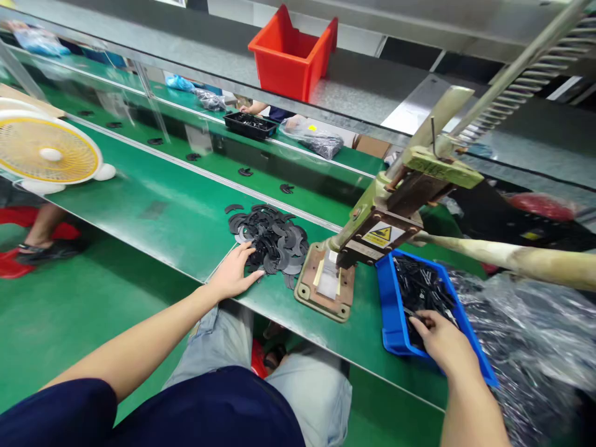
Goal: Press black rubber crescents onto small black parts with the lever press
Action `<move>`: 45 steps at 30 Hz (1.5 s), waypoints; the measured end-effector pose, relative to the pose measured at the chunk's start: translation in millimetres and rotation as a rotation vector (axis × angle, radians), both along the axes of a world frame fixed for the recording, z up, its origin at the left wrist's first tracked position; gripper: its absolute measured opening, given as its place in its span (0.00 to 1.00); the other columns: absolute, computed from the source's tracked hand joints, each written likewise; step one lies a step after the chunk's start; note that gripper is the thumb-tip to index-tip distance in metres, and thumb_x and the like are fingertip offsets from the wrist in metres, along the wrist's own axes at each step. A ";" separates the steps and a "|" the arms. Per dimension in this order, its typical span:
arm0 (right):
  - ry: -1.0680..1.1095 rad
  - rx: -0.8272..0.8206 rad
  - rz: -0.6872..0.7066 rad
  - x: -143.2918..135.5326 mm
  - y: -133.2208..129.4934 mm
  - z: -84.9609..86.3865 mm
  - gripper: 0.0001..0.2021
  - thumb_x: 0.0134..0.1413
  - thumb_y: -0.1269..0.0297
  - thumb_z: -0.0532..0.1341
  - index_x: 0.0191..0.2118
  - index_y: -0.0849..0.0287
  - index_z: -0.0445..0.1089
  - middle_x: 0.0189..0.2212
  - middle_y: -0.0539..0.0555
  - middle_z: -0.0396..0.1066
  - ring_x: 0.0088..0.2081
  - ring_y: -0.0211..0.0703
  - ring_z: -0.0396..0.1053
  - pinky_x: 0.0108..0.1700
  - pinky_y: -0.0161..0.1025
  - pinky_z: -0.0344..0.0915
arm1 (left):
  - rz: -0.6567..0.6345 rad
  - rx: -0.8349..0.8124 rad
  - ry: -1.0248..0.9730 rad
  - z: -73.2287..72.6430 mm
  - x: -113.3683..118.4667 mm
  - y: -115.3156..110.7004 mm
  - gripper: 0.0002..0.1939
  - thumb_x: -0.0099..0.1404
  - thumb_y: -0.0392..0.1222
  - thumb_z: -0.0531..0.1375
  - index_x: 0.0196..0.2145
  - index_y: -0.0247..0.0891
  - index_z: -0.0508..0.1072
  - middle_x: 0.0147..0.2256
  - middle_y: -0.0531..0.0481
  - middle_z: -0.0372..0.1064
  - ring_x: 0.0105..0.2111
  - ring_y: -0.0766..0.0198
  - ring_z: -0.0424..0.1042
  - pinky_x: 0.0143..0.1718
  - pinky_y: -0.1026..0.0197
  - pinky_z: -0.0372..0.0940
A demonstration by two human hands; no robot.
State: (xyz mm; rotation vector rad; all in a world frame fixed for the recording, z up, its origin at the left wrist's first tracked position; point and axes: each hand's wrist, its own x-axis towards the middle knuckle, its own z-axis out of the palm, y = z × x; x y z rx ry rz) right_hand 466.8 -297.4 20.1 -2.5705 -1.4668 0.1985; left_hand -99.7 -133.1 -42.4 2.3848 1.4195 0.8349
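Note:
A loose heap of curved black and grey plastic pieces (pixel 291 239) lies on the green bench top. My left hand (pixel 235 271) rests at its near left edge, thumb apart from the outstretched fingers, fingertips touching the pieces. On the right, my right hand (pixel 440 335) reaches into a blue bin (pixel 390 310) of slim black parts (pixel 421 279). Its thumb and fingers pinch one small black plastic part (pixel 413 315), whose far end is hard to make out among the others. Between my hands stands a hand-lever press (pixel 379 214) on a square base.
The press's long lever (pixel 521 257) sticks out rightward above the bin. Clear plastic bags (pixel 535 335) of dark parts lie beyond it. Behind the bench runs a green conveyor (pixel 214 171) carrying spaced black pieces. A red bin (pixel 286 65) sits on the shelf; a fan (pixel 46 149) stands left.

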 end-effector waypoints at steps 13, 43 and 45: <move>0.093 0.919 -0.172 -79.1 -22.4 49.6 0.18 0.58 0.50 0.63 0.49 0.51 0.80 0.46 0.61 0.81 0.49 0.55 0.78 0.55 0.55 0.72 | -0.018 0.276 -0.293 30.6 21.9 -33.5 0.21 0.70 0.44 0.64 0.58 0.39 0.70 0.60 0.36 0.67 0.64 0.45 0.66 0.65 0.39 0.63; 1.130 0.716 -0.019 -295.3 -28.9 -17.3 0.14 0.64 0.51 0.62 0.38 0.56 0.75 0.23 0.47 0.73 0.24 0.37 0.70 0.30 0.36 0.69 | -0.618 -0.300 -0.490 73.0 103.0 -109.7 0.09 0.71 0.43 0.64 0.46 0.39 0.79 0.39 0.45 0.78 0.38 0.62 0.77 0.43 0.59 0.71; 1.087 0.689 0.028 -291.7 -30.0 -11.7 0.14 0.64 0.51 0.62 0.38 0.57 0.76 0.26 0.49 0.74 0.25 0.36 0.69 0.31 0.36 0.69 | -0.595 -0.514 -0.534 75.6 104.6 -110.2 0.09 0.72 0.45 0.64 0.45 0.39 0.79 0.38 0.47 0.78 0.36 0.63 0.76 0.41 0.60 0.71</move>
